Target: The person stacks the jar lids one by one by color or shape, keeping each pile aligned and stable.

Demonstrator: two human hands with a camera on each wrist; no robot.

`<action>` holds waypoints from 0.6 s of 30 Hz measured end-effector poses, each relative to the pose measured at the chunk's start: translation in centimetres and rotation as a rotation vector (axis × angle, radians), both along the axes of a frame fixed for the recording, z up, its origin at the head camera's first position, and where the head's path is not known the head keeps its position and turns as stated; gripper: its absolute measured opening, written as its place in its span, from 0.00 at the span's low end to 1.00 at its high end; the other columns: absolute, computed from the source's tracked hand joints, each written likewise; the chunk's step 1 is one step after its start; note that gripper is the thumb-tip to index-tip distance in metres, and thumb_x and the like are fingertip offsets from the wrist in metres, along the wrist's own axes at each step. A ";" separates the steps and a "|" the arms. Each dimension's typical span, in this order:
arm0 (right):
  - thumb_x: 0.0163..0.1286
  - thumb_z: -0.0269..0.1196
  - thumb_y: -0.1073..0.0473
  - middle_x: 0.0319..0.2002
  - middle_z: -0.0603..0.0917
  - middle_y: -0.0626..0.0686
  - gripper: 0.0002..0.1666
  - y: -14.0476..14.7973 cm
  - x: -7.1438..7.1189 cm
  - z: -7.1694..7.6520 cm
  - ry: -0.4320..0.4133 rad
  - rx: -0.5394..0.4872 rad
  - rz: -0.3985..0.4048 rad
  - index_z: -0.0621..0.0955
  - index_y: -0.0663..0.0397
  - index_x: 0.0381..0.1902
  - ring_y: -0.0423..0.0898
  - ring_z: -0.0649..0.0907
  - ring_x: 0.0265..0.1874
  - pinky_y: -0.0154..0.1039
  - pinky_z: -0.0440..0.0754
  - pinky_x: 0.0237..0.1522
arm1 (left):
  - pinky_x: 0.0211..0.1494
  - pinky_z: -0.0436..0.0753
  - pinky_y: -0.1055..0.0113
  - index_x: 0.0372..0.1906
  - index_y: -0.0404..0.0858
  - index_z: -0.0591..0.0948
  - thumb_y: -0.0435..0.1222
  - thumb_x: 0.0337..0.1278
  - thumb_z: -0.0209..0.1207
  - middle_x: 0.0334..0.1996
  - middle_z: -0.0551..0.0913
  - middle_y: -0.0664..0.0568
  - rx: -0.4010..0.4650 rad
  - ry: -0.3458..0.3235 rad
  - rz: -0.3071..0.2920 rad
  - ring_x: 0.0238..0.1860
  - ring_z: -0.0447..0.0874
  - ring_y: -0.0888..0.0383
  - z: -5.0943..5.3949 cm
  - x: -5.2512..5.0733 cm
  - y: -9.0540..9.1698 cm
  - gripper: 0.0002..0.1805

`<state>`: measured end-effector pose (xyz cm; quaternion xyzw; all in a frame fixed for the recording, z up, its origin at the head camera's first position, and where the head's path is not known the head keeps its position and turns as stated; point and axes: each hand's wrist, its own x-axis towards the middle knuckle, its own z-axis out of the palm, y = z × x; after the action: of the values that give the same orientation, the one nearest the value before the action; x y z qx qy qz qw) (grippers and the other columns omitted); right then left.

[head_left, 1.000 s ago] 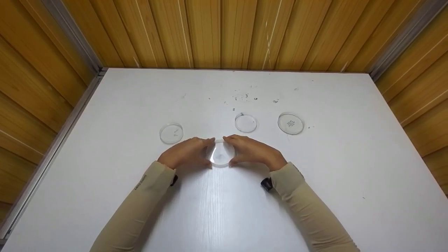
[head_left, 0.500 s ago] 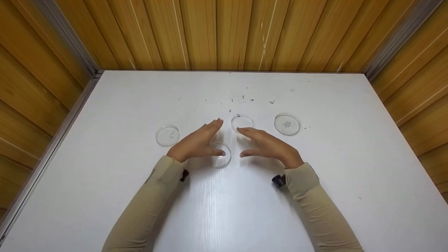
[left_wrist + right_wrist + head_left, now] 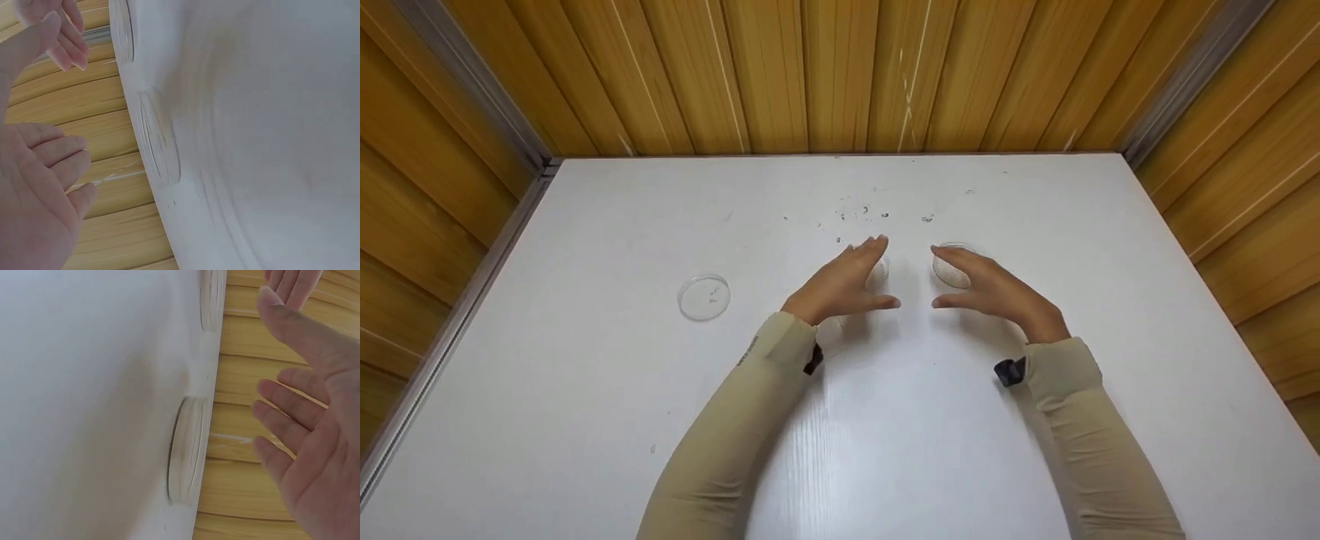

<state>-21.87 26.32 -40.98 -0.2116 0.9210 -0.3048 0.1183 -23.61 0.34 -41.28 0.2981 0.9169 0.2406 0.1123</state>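
— What is lying nearest?
— The left sleeve (image 3: 720,427) and the right sleeve (image 3: 1110,442) are reaching in from the front; the white tabletop (image 3: 922,457) is giving wide room between them; farther, the near dish (image 3: 829,330) is lying mostly hidden at the left wrist, its edge showing faintly.
— And the hands?
— The left hand (image 3: 844,283) and the right hand (image 3: 997,285) are hovering, palms facing; fingers are stretching, thumbs are standing well apart from them; both are holding nothing, and a gap is separating their fingertips.
— The other dishes?
— The middle dish (image 3: 880,276) is showing only its right edge behind the left hand; the right dish (image 3: 950,275) is lying partly covered by the right hand; the left dish (image 3: 703,298) is sitting well apart, whole rim visible; beyond, dark specks (image 3: 885,215) are dotting the surface before the wood wall (image 3: 840,75).
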 end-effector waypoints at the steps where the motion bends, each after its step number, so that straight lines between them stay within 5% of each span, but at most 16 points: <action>1: 0.59 0.70 0.48 0.74 0.60 0.58 0.52 0.5 -0.2 0.0 0.004 0.005 -0.011 0.59 0.56 0.74 0.58 0.58 0.73 0.57 0.55 0.72 | 0.79 0.47 0.62 0.76 0.39 0.49 0.56 0.54 0.63 0.77 0.50 0.50 0.000 -0.001 0.003 0.77 0.47 0.57 0.0 -0.2 0.5 0.53; 9: 0.58 0.70 0.46 0.76 0.54 0.59 0.56 3.1 -1.4 -0.5 -0.045 0.077 -0.094 0.54 0.54 0.76 0.60 0.53 0.75 0.61 0.51 0.72 | 0.77 0.55 0.60 0.77 0.41 0.50 0.54 0.52 0.66 0.77 0.52 0.50 0.004 -0.038 0.053 0.76 0.50 0.55 -0.1 -0.8 3.8 0.53; 18: 0.57 0.71 0.46 0.75 0.52 0.62 0.58 3.7 -2.6 -1.3 -0.083 0.103 -0.101 0.53 0.58 0.75 0.62 0.50 0.75 0.60 0.48 0.73 | 0.76 0.55 0.61 0.76 0.37 0.50 0.50 0.52 0.67 0.76 0.53 0.46 0.022 -0.083 0.103 0.76 0.51 0.53 -1.7 -1.6 6.1 0.53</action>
<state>-24.52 30.04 -42.33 -0.1458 0.9392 -0.2713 0.1517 -25.19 6.48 -42.98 0.2413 0.9229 0.2682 0.1342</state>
